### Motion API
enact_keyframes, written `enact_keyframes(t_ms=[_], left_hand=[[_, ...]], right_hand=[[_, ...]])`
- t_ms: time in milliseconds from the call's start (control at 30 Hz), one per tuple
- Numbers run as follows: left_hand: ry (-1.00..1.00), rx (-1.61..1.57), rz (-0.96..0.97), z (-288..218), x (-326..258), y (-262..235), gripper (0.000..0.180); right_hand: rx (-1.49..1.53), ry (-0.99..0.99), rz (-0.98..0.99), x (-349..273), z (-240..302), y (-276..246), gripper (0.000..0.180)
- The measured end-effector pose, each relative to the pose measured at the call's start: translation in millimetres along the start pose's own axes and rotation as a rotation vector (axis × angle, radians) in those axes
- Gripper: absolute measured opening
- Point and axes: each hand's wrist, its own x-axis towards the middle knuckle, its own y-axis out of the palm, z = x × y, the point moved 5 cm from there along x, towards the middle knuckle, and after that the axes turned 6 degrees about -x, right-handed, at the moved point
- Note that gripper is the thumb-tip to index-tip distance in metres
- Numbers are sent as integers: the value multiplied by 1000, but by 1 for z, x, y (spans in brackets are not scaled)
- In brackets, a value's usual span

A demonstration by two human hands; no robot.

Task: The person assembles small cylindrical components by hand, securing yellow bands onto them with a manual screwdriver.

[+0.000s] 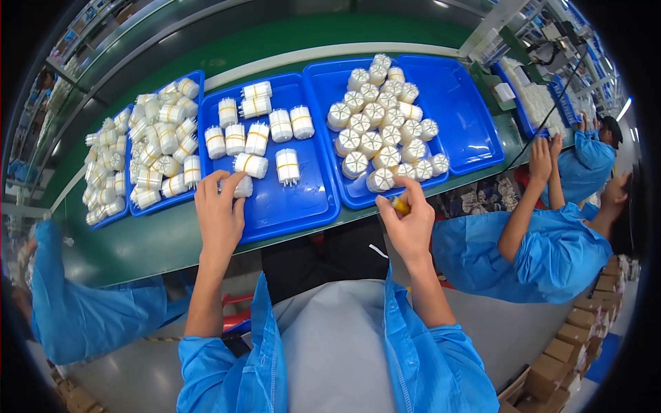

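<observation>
My left hand (pixel 219 212) is over the front left of a blue tray (pixel 296 210), its fingers closed on a white cylinder (pixel 243 186). Beside it lies another white cylinder wrapped with a yellow band (pixel 250 165). Several more banded cylinders lie or stand further back in this tray, some with pins at their ends. My right hand (pixel 413 226) pinches a small yellow object (pixel 400 205), mostly covered by the fingers. It is just in front of a second blue tray (pixel 321 93), where several white cylinders (pixel 372 113) stand packed with their segmented ends up.
To the left, two blue trays (pixel 201 86) hold heaps of white banded cylinders (pixel 165 138). Another blue tray (pixel 475 124) sits to the right on the green bench (pixel 131 255). Co-workers in blue (pixel 523 248) sit close on the right; another blue sleeve (pixel 89 310) is at left.
</observation>
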Motion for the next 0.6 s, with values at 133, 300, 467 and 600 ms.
enact_keyframes(t_ms=[133, 300, 467, 600], left_hand=[[-68, -64, -28, 3, -7, -1, 56], [-82, -205, -235, -19, -28, -22, 55], [-8, -731, -350, -57, -66, -24, 45], [-345, -1780, 49, -94, -79, 31, 54]], right_hand=[[-282, -131, -137, 11, 8, 5, 44], [-362, -111, -195, 8, 6, 10, 41], [171, -87, -219, -13, 11, 2, 37], [601, -55, -118, -58, 36, 22, 42]])
